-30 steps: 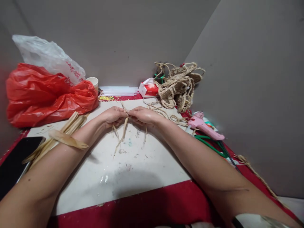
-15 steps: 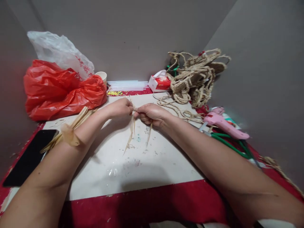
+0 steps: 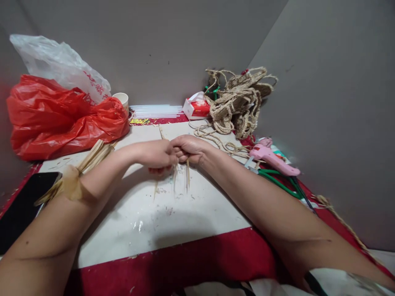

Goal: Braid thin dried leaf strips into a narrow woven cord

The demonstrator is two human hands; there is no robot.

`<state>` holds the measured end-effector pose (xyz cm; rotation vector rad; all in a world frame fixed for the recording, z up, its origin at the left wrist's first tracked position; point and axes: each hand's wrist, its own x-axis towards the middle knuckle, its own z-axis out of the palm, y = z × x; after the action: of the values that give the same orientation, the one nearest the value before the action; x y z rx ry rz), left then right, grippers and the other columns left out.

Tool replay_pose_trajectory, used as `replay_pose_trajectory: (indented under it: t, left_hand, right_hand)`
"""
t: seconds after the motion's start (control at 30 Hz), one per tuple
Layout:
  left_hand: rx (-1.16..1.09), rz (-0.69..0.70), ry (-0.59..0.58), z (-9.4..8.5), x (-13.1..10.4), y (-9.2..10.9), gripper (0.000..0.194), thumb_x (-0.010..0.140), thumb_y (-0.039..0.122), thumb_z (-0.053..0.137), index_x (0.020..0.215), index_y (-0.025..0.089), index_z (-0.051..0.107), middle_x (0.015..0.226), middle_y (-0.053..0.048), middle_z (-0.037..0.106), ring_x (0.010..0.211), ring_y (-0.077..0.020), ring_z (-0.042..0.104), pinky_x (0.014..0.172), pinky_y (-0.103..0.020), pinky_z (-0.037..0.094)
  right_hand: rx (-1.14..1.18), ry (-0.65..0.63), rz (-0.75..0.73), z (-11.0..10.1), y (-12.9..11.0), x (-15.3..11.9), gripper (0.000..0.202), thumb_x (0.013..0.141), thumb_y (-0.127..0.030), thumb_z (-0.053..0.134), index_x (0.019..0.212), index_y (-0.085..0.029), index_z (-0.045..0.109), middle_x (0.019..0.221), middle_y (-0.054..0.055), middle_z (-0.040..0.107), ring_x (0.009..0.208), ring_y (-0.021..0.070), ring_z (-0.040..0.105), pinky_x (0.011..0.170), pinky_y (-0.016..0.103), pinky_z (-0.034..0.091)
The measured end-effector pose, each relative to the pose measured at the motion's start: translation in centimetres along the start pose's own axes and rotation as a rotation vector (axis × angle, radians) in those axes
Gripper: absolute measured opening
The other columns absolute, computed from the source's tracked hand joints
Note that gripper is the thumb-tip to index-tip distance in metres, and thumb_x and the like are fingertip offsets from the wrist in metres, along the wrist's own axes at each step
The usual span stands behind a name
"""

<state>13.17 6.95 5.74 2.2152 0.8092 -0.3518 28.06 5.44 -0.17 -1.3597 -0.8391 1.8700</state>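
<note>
My right hand (image 3: 191,149) is closed over the white sheet, with thin pale strips of dried plant fiber (image 3: 188,176) hanging below its fingers. My left hand (image 3: 157,155) meets it from the left, its fingers curled at the same strips and slightly blurred. Where the strips pass between the fingers is hidden. A bundle of dried husk-like strips (image 3: 92,156) lies beside my left forearm, partly covered by it.
Red plastic bag (image 3: 68,123), paper cup (image 3: 121,100), glue sticks (image 3: 157,111) and tissue pack (image 3: 197,107) line the back. Braided rope (image 3: 237,102) is heaped at back right, near a pink glue gun (image 3: 273,156) and green-handled scissors (image 3: 280,183). A phone (image 3: 27,205) lies left.
My left hand has moved down and toward me, now overlapping my right hand's fingertips. The right hand stays closed in nearly the same place. The view has shifted slightly to the right.
</note>
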Motion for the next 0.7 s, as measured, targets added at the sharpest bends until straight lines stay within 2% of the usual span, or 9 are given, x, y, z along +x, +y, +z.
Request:
replay_pose_trajectory:
  t: [0.03, 0.1, 0.13, 0.17, 0.27, 0.33, 0.43, 0.57, 0.7]
  left_hand:
    - [-0.097, -0.034, 0.072, -0.6, 0.2, -0.7, 0.02, 0.078, 0.023, 0.051, 0.062, 0.014, 0.06, 0.056, -0.005, 0.062, 0.048, -0.0135, 0.056, 0.052, -0.024, 0.044]
    - [-0.247, -0.127, 0.396, -1.3, 1.0, -2.3, 0.015, 0.076, 0.017, 0.053, 0.062, 0.014, 0.059, 0.055, -0.004, 0.06, 0.046, -0.0118, 0.054, 0.049, -0.023, 0.043]
    - [-0.339, -0.152, 0.508, -1.3, 1.7, -3.0, 0.013, 0.075, 0.015, 0.053, 0.064, 0.013, 0.059, 0.055, -0.003, 0.06, 0.046, -0.0111, 0.054, 0.049, -0.022, 0.042]
    - [-0.467, -0.161, 0.527, -1.1, 2.3, -3.5, 0.013, 0.075, 0.014, 0.052, 0.065, 0.013, 0.059, 0.056, -0.003, 0.06, 0.047, -0.0108, 0.054, 0.049, -0.022, 0.043]
    - [-0.917, -0.143, 0.297, 0.0, 3.9, -4.3, 0.02, 0.08, 0.016, 0.045, 0.065, 0.012, 0.058, 0.056, -0.004, 0.057, 0.047, -0.01, 0.053, 0.047, -0.02, 0.042]
    - [-1.073, -0.125, 0.189, 0.6, 4.3, -4.2, 0.024, 0.081, 0.017, 0.043, 0.06, 0.013, 0.054, 0.047, 0.001, 0.042, 0.036, -0.0063, 0.037, 0.036, -0.017, 0.03]
    - [-1.053, -0.106, 0.189, 0.8, 4.2, -4.0, 0.023, 0.079, 0.017, 0.045, 0.058, 0.013, 0.052, 0.044, 0.008, 0.022, 0.033, -0.0036, 0.014, 0.032, -0.017, 0.009]
    - [-0.901, -0.144, 0.199, 0.7, 4.1, -4.3, 0.021, 0.077, 0.018, 0.048, 0.057, 0.014, 0.052, 0.045, 0.007, 0.023, 0.034, -0.0036, 0.016, 0.034, -0.018, 0.009]
    - [-0.824, -0.091, 0.153, 0.9, 4.3, -4.8, 0.019, 0.079, 0.02, 0.051, 0.063, 0.013, 0.058, 0.045, 0.006, 0.027, 0.035, -0.0046, 0.021, 0.035, -0.019, 0.012]
  right_hand:
    - [0.016, -0.017, -0.003, -0.2, -0.2, -0.1, 0.027, 0.083, -0.01, 0.049, 0.06, -0.017, 0.037, 0.039, -0.01, 0.025, 0.032, 0.0023, 0.017, 0.03, 0.013, 0.017]
    - [0.032, -0.051, -0.018, -0.4, -0.4, -0.3, 0.019, 0.086, -0.01, 0.047, 0.067, -0.014, 0.046, 0.041, -0.01, 0.024, 0.033, 0.0028, 0.017, 0.031, 0.013, 0.018]
    - [0.031, -0.071, -0.028, -0.5, -0.5, -0.3, 0.017, 0.087, -0.01, 0.046, 0.07, -0.013, 0.049, 0.041, -0.011, 0.024, 0.033, 0.0028, 0.017, 0.031, 0.013, 0.018]
    - [0.024, -0.085, -0.044, -0.6, -0.5, -0.4, 0.018, 0.087, -0.01, 0.045, 0.071, -0.012, 0.051, 0.042, -0.011, 0.024, 0.033, 0.0027, 0.016, 0.031, 0.013, 0.017]
    - [-0.037, -0.072, -0.084, -0.7, -0.6, -0.5, 0.021, 0.087, -0.009, 0.044, 0.068, -0.01, 0.052, 0.042, -0.01, 0.026, 0.034, 0.002, 0.015, 0.031, 0.013, 0.013]
    - [-0.094, -0.042, -0.089, -0.7, -0.7, -0.6, 0.02, 0.086, -0.008, 0.044, 0.068, -0.01, 0.053, 0.042, -0.009, 0.027, 0.034, 0.002, 0.015, 0.031, 0.013, 0.013]
    - [-0.207, -0.021, -0.108, -0.8, -0.8, -0.9, 0.016, 0.085, -0.009, 0.048, 0.07, -0.01, 0.056, 0.041, -0.009, 0.028, 0.033, 0.0027, 0.017, 0.032, 0.014, 0.013]
    - [-0.471, -0.011, -0.178, -0.9, -1.0, -1.2, 0.017, 0.086, -0.014, 0.051, 0.073, -0.009, 0.06, 0.039, -0.008, 0.034, 0.033, 0.0038, 0.022, 0.033, 0.018, 0.014]
    - [-0.752, 0.074, -0.199, -0.6, -1.1, -1.7, 0.017, 0.088, -0.017, 0.051, 0.075, -0.011, 0.062, 0.042, -0.008, 0.036, 0.035, 0.0047, 0.024, 0.037, 0.021, 0.016]
